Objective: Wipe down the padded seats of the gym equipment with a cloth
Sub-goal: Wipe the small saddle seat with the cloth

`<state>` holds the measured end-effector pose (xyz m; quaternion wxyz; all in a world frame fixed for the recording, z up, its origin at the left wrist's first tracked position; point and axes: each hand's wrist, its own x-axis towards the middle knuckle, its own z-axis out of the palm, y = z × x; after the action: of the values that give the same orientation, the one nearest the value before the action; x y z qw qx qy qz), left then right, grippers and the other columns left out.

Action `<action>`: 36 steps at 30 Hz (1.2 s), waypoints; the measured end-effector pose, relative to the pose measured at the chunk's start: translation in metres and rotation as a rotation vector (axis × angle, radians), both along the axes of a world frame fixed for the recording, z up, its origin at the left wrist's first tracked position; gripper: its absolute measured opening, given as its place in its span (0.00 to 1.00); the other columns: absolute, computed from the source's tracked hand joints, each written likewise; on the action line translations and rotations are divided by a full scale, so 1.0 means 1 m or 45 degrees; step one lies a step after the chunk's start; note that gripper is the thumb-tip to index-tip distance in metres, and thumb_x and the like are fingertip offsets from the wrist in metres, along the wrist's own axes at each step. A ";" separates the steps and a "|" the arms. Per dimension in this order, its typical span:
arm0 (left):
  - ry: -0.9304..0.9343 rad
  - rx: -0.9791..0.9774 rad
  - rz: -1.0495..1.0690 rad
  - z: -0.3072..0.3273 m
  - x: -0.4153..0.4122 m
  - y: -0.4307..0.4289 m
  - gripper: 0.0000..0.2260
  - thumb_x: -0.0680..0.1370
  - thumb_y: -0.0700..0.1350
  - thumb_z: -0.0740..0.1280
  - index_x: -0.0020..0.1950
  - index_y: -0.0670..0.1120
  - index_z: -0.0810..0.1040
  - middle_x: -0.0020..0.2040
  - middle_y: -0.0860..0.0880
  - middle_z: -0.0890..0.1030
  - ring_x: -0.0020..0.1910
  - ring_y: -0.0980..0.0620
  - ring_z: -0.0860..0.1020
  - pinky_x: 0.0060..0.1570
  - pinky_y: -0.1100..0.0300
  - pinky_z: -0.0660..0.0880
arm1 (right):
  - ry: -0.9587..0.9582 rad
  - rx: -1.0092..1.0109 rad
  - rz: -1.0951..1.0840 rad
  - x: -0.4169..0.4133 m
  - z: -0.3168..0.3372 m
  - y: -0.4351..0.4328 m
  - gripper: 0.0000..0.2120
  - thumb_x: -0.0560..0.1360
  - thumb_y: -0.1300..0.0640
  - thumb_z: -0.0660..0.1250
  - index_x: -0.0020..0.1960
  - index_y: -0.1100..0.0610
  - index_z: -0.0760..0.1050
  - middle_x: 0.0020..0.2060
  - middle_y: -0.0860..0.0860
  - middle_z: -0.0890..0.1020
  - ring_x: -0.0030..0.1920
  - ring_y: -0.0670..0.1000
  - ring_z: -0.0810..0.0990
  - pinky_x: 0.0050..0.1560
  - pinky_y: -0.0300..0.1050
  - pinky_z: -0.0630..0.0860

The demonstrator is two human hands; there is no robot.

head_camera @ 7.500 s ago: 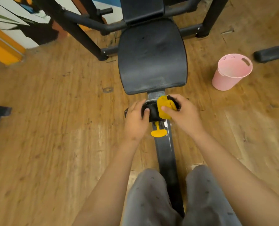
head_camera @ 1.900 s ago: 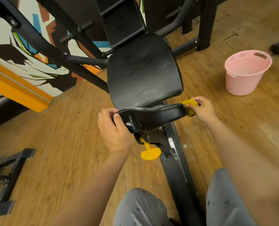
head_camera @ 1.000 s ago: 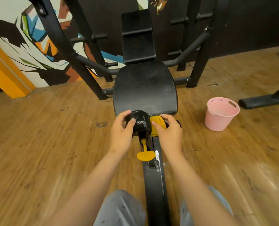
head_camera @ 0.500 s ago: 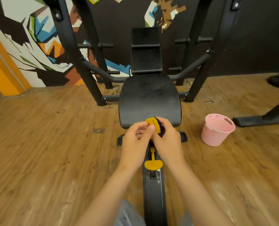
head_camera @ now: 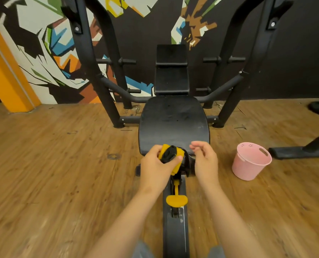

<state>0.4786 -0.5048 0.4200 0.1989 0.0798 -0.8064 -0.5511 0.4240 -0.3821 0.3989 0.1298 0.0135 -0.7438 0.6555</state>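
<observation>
**At the seat (head_camera: pixel 173 123) front, the cloth (head_camera: pixel 170 155) changed hands**

Left hand (head_camera: pixel 157 164) now gripped the bunched cloth just above the near edge. Right hand (head_camera: pixel 205 158) had let go and hung beside it, loosely curled, empty. Wiping the seat looked next, I judged.

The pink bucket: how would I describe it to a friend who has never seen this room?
Start at the black weight bench before the painted wall. Right of its wide seat pad, a pink bucket stands on the wooden floor. It is the only pink thing among black equipment, with a slot handle in its rim.
</observation>
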 end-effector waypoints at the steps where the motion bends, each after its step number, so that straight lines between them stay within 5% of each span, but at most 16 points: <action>1: 0.004 -0.077 -0.048 0.001 -0.002 0.003 0.09 0.70 0.48 0.76 0.45 0.50 0.77 0.38 0.56 0.79 0.38 0.60 0.76 0.35 0.72 0.70 | -0.034 -0.004 0.002 -0.006 -0.005 -0.005 0.11 0.79 0.66 0.57 0.49 0.56 0.77 0.44 0.46 0.81 0.49 0.48 0.79 0.49 0.34 0.75; 5: 0.050 -0.236 -0.085 -0.002 -0.021 0.004 0.09 0.71 0.47 0.76 0.42 0.53 0.75 0.39 0.54 0.78 0.40 0.57 0.76 0.37 0.71 0.69 | -0.075 -0.008 -0.047 -0.012 -0.027 -0.024 0.11 0.79 0.63 0.57 0.46 0.55 0.77 0.43 0.50 0.81 0.48 0.50 0.79 0.53 0.53 0.77; 12: 0.051 -0.052 0.181 -0.002 -0.034 0.000 0.10 0.76 0.49 0.71 0.39 0.48 0.73 0.35 0.52 0.75 0.34 0.57 0.73 0.33 0.73 0.68 | 0.019 0.123 -0.023 -0.001 -0.027 -0.024 0.10 0.82 0.57 0.55 0.53 0.54 0.75 0.48 0.49 0.77 0.53 0.49 0.76 0.56 0.44 0.75; 17: 0.007 0.306 0.115 -0.029 -0.004 0.004 0.07 0.75 0.47 0.72 0.49 0.46 0.79 0.42 0.49 0.82 0.42 0.54 0.80 0.40 0.64 0.76 | -0.087 0.143 0.015 -0.013 -0.015 -0.023 0.13 0.76 0.47 0.53 0.45 0.50 0.75 0.45 0.50 0.79 0.49 0.51 0.78 0.54 0.55 0.76; 22: 0.016 0.337 -0.058 -0.032 -0.007 -0.014 0.06 0.75 0.45 0.72 0.49 0.45 0.81 0.43 0.47 0.83 0.43 0.51 0.81 0.44 0.57 0.79 | -0.085 0.498 -0.120 -0.021 -0.008 -0.044 0.16 0.82 0.53 0.53 0.50 0.56 0.79 0.48 0.51 0.77 0.52 0.48 0.71 0.48 0.41 0.67; 26: -0.071 0.523 0.026 -0.026 -0.032 -0.020 0.07 0.76 0.46 0.71 0.48 0.43 0.80 0.41 0.45 0.82 0.42 0.48 0.80 0.43 0.50 0.79 | 0.037 0.499 -0.285 -0.019 -0.016 -0.049 0.13 0.81 0.54 0.55 0.46 0.57 0.76 0.43 0.50 0.78 0.48 0.48 0.72 0.46 0.44 0.71; 36: -0.245 0.918 0.025 -0.069 -0.018 -0.035 0.07 0.76 0.48 0.70 0.51 0.47 0.82 0.48 0.47 0.85 0.54 0.45 0.82 0.60 0.48 0.76 | 0.104 0.586 -0.332 -0.015 -0.019 -0.048 0.08 0.79 0.55 0.59 0.45 0.56 0.74 0.42 0.49 0.76 0.46 0.48 0.71 0.41 0.41 0.70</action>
<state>0.4607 -0.5395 0.3507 0.0868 0.2040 -0.5748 -0.7877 0.4086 -0.4299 0.3800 0.2363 -0.0268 -0.8629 0.4458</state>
